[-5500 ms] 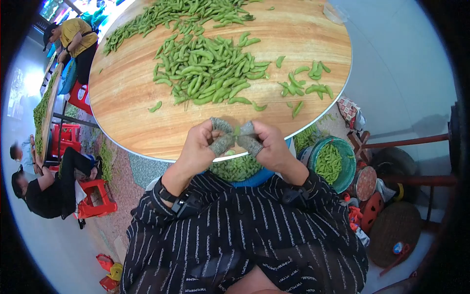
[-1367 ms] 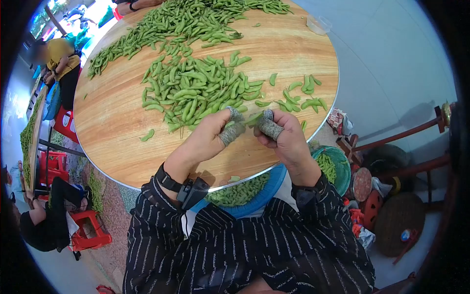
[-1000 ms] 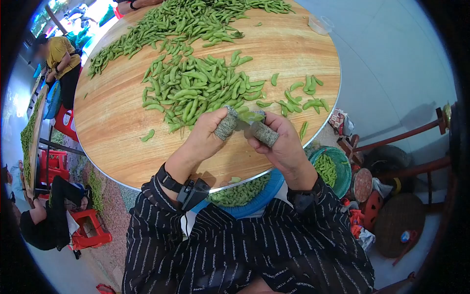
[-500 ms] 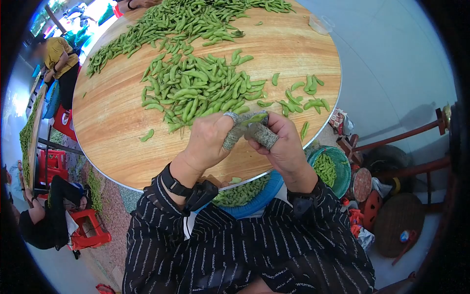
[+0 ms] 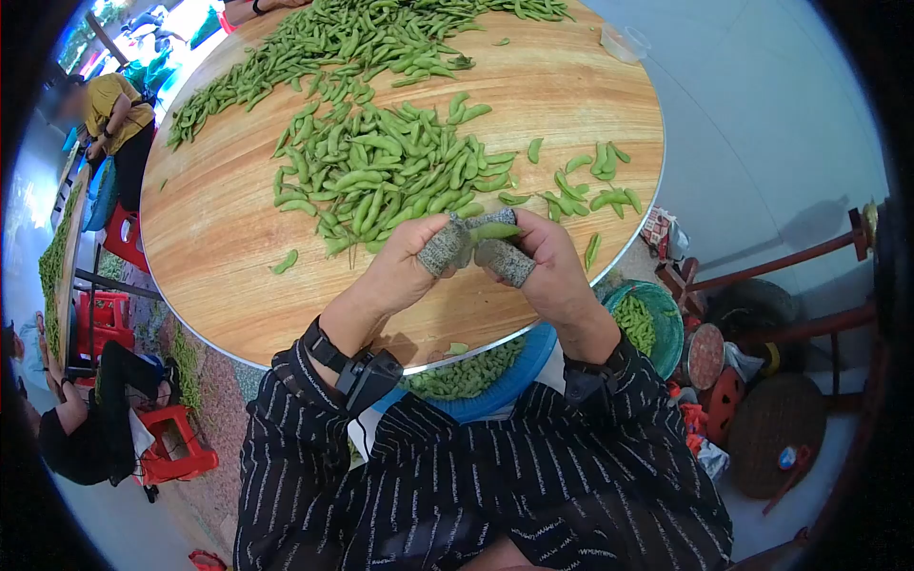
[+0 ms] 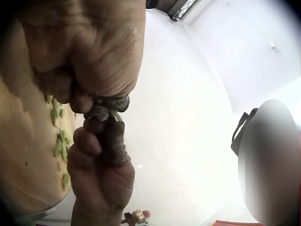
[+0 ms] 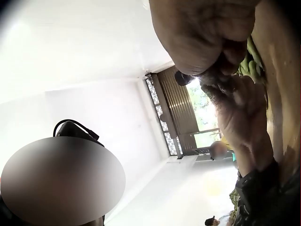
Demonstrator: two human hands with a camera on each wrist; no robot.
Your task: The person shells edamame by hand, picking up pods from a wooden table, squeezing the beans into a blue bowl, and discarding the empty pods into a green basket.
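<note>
In the head view, my left hand (image 5: pixel 400 257) and right hand (image 5: pixel 560 276) meet just above the near part of the wooden table. Grey speckled wraps cover the thumbs and forefingers. Between these digits sits a green edamame pod (image 5: pixel 497 231), pinched by the right hand, with the left fingertips gripping its left end. A sliver of green pod (image 6: pixel 117 114) shows between the fingertips in the left wrist view; the fingers hide the rest. Beyond the hands lies a heap of edamame pods (image 5: pixel 381 171). Under the table edge, a blue basin (image 5: pixel 545 357) holds shelled beans (image 5: pixel 471 373).
A larger pod pile (image 5: pixel 352 43) covers the far side of the table (image 5: pixel 228 247), with loose pods (image 5: pixel 571 195) at right. A clear plastic tub (image 5: pixel 625 44) stands at the far edge. A green bucket (image 5: pixel 674 328) of pods is on the floor. Other people sit at left.
Since the oldest frame, the hands have moved away from the body, over the table. Over the last second the left fingertips shift around the pod's left end while the right hand keeps its pinch.
</note>
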